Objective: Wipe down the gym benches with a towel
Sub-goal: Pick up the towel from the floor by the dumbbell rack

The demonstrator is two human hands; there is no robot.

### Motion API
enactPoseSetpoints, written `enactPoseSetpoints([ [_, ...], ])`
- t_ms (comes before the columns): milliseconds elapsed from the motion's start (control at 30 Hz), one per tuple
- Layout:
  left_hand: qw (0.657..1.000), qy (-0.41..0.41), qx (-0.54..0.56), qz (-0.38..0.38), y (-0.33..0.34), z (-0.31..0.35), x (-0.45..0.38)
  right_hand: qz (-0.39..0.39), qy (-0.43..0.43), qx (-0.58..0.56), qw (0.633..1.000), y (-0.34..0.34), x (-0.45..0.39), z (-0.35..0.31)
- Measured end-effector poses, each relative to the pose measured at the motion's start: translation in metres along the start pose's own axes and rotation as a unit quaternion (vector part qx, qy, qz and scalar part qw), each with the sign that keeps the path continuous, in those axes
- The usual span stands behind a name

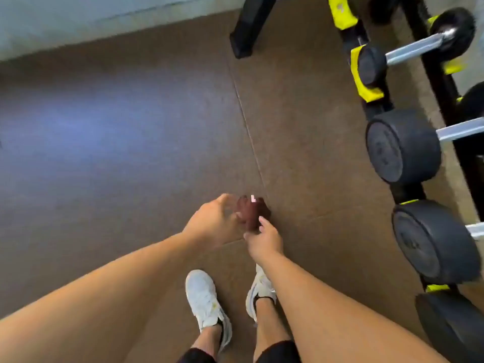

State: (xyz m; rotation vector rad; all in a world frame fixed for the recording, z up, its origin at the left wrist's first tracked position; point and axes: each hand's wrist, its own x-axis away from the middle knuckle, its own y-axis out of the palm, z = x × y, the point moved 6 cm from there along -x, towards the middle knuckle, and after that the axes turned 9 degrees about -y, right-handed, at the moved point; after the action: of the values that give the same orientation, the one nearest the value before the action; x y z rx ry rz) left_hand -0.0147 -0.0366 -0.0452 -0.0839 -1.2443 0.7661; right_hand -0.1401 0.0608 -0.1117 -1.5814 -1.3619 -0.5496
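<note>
Your right hand [264, 241] is closed around the lower end of a small, bunched dark maroon towel [252, 212] — fingers curled, thumb lying up along the cloth's right edge. Your left hand [213, 222] meets the towel from the left with its fingers loosely spread and bent toward the fabric; motion blur hides whether they pinch it or merely brush it. A small pale tag or strip [253, 198] shows at the top of the bundle.

Both bare forearms reach forward and slightly down from the near edge of the scene, converging at the centre, the left arm angled in from the near left, the right from the near right. The towel hangs in the air above the brown rubber floor [131, 153], just far of your two white sneakers [204, 299], which point away from you.

Along the right side a black rack with yellow cradles [365, 82] holds a row of black dumbbells [403, 146] with silver handles, running from near to far. At the far centre a black frame leg [247, 30] stands on the floor, and a pale wall base [78, 22] crosses the far left.
</note>
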Motion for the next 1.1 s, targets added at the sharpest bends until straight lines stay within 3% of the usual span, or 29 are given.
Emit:
enactPoseSetpoints([
  [167, 0.993, -0.04, 0.113, 0.016, 0.054, -0.065, -0.055, 0.07, 0.031, 0.027, 0.997, 0.023, -0.087, 0.02],
  [367, 0.985, -0.088, 0.145, -0.001, 0.093, -0.125, -0.057, 0.062, 0.028, 0.149, 0.987, 0.043, -0.13, 0.041],
  [567, 0.973, -0.15, 0.173, -0.005, 0.095, -0.15, -0.017, 0.09, 0.043, 0.216, 0.971, 0.025, -0.084, 0.033],
  [733, 0.953, -0.208, 0.219, -0.03, 0.076, -0.14, 0.05, 0.077, 0.013, 0.247, 0.966, 0.005, 0.019, 0.008],
  [833, 0.9, -0.273, 0.331, -0.068, 0.056, -0.126, 0.109, 0.043, -0.026, 0.178, 0.983, 0.002, 0.107, -0.011],
  [933, 0.772, -0.328, 0.528, -0.136, 0.021, -0.091, 0.186, -0.003, -0.12, 0.127, 0.985, -0.004, 0.212, -0.046],
  [1000, 0.704, -0.311, 0.617, -0.163, 0.0, -0.069, 0.222, -0.037, -0.195, 0.145, 0.969, -0.005, 0.268, -0.063],
  [1067, 0.675, -0.284, 0.668, -0.132, -0.033, -0.061, 0.267, -0.085, -0.285, 0.186, 0.936, -0.007, 0.331, -0.092],
  [1100, 0.679, -0.272, 0.675, -0.098, -0.048, -0.062, 0.29, -0.106, -0.314, 0.205, 0.921, -0.009, 0.357, -0.102],
])
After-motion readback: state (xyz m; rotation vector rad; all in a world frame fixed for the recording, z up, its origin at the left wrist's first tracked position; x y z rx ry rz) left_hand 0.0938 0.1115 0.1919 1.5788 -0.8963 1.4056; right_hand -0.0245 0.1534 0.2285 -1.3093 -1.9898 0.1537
